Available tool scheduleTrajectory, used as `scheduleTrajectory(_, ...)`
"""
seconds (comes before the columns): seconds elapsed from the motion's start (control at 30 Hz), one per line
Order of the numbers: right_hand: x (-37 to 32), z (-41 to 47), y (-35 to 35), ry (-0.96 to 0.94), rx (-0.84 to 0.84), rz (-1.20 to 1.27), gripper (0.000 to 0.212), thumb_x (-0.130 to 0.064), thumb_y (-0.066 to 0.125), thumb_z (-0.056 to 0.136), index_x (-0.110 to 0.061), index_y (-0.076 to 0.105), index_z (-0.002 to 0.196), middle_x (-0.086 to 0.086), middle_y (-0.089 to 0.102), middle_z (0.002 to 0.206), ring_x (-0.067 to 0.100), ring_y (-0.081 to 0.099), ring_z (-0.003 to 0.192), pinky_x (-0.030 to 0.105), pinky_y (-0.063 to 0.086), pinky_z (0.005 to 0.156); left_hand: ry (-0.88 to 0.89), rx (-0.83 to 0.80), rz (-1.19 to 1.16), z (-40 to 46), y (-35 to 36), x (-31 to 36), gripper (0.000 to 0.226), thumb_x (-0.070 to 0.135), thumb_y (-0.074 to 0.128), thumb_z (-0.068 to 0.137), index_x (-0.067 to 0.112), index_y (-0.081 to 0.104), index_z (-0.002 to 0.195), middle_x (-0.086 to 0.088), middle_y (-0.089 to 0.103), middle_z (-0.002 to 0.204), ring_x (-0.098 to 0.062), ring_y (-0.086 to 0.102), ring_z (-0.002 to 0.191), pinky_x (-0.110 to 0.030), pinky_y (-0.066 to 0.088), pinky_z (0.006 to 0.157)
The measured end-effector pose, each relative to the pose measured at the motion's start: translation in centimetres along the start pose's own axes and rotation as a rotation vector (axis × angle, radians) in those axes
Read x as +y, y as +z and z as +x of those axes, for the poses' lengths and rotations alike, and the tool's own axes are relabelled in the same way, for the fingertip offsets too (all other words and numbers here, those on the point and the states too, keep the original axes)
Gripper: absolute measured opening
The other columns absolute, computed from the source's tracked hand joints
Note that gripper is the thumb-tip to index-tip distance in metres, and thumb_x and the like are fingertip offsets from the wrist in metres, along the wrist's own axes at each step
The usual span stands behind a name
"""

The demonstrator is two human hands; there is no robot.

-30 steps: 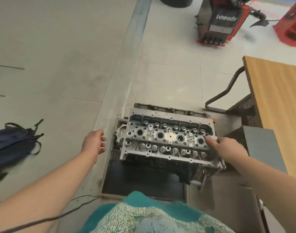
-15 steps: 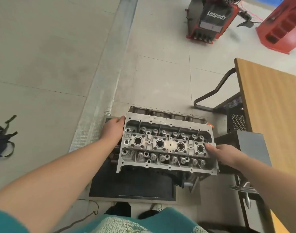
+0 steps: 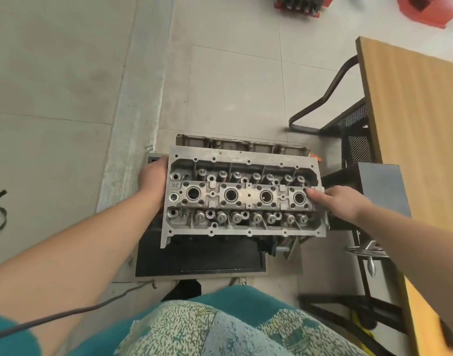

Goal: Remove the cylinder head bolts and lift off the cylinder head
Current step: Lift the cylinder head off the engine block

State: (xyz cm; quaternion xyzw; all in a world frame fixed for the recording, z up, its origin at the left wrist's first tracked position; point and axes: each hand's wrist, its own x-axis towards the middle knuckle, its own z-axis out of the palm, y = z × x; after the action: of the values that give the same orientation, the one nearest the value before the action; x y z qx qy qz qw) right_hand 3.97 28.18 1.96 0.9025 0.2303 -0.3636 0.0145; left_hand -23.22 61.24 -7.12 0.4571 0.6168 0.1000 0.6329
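Wooden surface (image 3: pixel 410 129) at right edge. Cylinder head (image 3: pixel 242 196) centre, over dark engine block (image 3: pixel 202 253) on the floor, offset from it. Left hand (image 3: pixel 153 181) grips head's left end, fingers wrapped underneath. Right hand (image 3: pixel 341 201) at right end, fingers curled over its top edge.

Bare forearms; a teal short-sleeved top (image 3: pixel 220 299) with a pale speckled leaf-print front panel (image 3: pixel 194 327), teal left sleeve cuff (image 3: pixel 12 340)
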Motion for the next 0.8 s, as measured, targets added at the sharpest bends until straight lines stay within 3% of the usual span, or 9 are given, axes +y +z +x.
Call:
scheduleTrajectory(0.2, 0.4, -0.3, 0.2, -0.049, 0.058, -0.043, 0.114, -0.114, 0.014, 0.054, -0.022, 0.077, 0.078, -0.007, 0.074, 0.079, 0.016, 0.069, 0.076, 0.033, 0.047, 0.066, 0.036, 0.042, -0.015, 0.0, 0.2, 0.1, 0.027, 0.029, 0.059, 0.094, 0.014, 0.053, 0.072, -0.007, 0.053, 0.072, -0.022, 0.05, 0.076, -0.037, 0.037, 0.068)
scheduleTrajectory(0.4, 0.6, -1.6, 0.6, -0.075, 0.129, -0.069, 0.105, -0.109, 0.016, 0.06, -0.022, 0.073, 0.072, -0.008, 0.071, 0.07, 0.015, 0.067, 0.071, 0.029, 0.042, 0.06, 0.053, 0.051, -0.026, -1.3, -0.4, -0.3, 0.032, 0.025, 0.055, 0.091, 0.021, 0.041, 0.062, 0.002, 0.044, 0.06, -0.017, 0.043, 0.059, -0.034, 0.031, 0.058)
scheduleTrajectory(0.5, 0.6, -2.8, 0.9, -0.093, 0.143, -0.064, 0.102, -0.109, 0.018, 0.064, -0.024, 0.072, 0.066, -0.013, 0.069, 0.057, 0.014, 0.067, 0.066, 0.029, 0.042, 0.058, 0.055, 0.064, -0.034, -2.6, -1.5, -0.5, 0.031, 0.028, 0.055, 0.09, 0.021, 0.043, 0.063, 0.002, 0.046, 0.06, -0.016, 0.043, 0.056, -0.032, 0.032, 0.056)
scheduleTrajectory(0.7, 0.3, -6.7, 3.3, -0.152, 0.107, -0.04, 0.097, -0.108, 0.017, 0.067, -0.029, 0.074, 0.069, -0.029, 0.067, 0.06, 0.002, 0.067, 0.057, 0.028, 0.045, 0.058, 0.149, 0.118, -0.035, -7.1, -5.6, -0.8, 0.034, 0.025, 0.054, 0.091, 0.02, 0.039, 0.061, 0.007, 0.042, 0.05, -0.009, 0.036, 0.042, -0.023, 0.026, 0.04)
scheduleTrajectory(0.8, 0.5, -8.0, 5.1, -0.212, 0.09, -0.053, 0.099, -0.108, 0.017, 0.068, -0.026, 0.072, 0.064, -0.024, 0.068, 0.06, 0.004, 0.067, 0.057, 0.029, 0.049, 0.061, 0.183, 0.16, -0.031, -10.3, -8.0, -2.7, 0.029, 0.024, 0.053, 0.092, 0.018, 0.044, 0.065, 0.005, 0.044, 0.054, -0.008, 0.038, 0.042, -0.022, 0.029, 0.043)
